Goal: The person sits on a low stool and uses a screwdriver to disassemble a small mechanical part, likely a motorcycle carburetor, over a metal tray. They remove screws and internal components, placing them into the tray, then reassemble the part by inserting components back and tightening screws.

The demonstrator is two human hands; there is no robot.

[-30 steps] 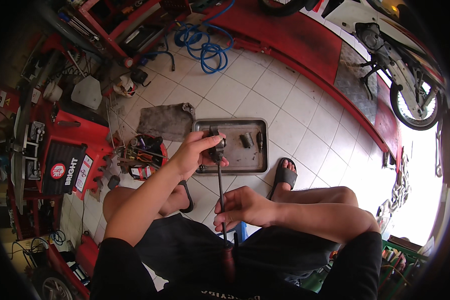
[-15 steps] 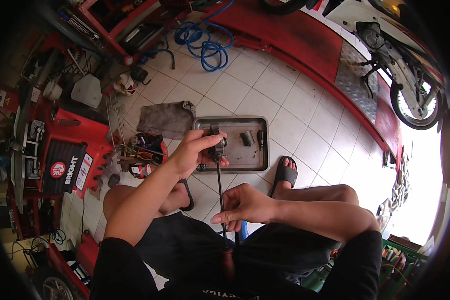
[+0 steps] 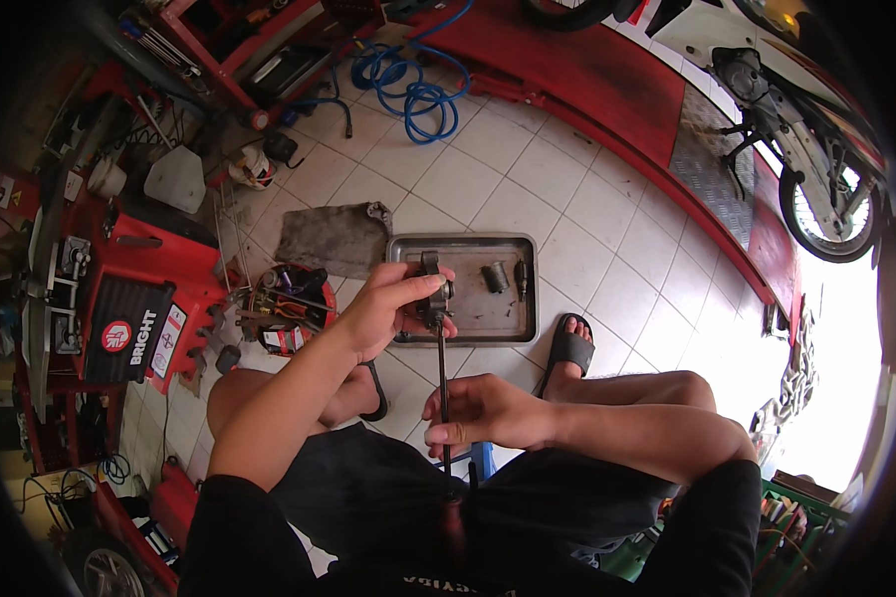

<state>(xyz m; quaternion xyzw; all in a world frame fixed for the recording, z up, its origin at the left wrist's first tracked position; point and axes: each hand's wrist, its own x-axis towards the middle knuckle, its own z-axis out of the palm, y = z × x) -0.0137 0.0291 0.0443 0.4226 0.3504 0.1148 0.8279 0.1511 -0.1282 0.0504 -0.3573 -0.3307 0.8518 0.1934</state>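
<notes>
A small dark metal part (image 3: 433, 298) is gripped in my left hand (image 3: 398, 308), above the near left part of a steel tray (image 3: 408, 241). From that part a long screwdriver (image 3: 443, 363) runs down toward my lap, its red handle low against my dark clothes. My right hand (image 3: 473, 418) has thumb and fingers loosely curled round the shaft, partway down. Inside the tray lie a metal cylinder (image 3: 495, 277), a slim dark part (image 3: 522, 279) and small bits.
A grey rag (image 3: 334, 239) and a tub of tools (image 3: 284, 303) sit left of the tray. A red machine (image 3: 169, 259) stands farther left. Blue hose (image 3: 423, 109) lies on the tiles (image 3: 607, 259) beyond. At right is a red ramp (image 3: 567, 90) with a motorcycle (image 3: 796, 129).
My right thumb and fingers have shifted slightly around the shaft. My left hand still holds the part and has barely moved.
</notes>
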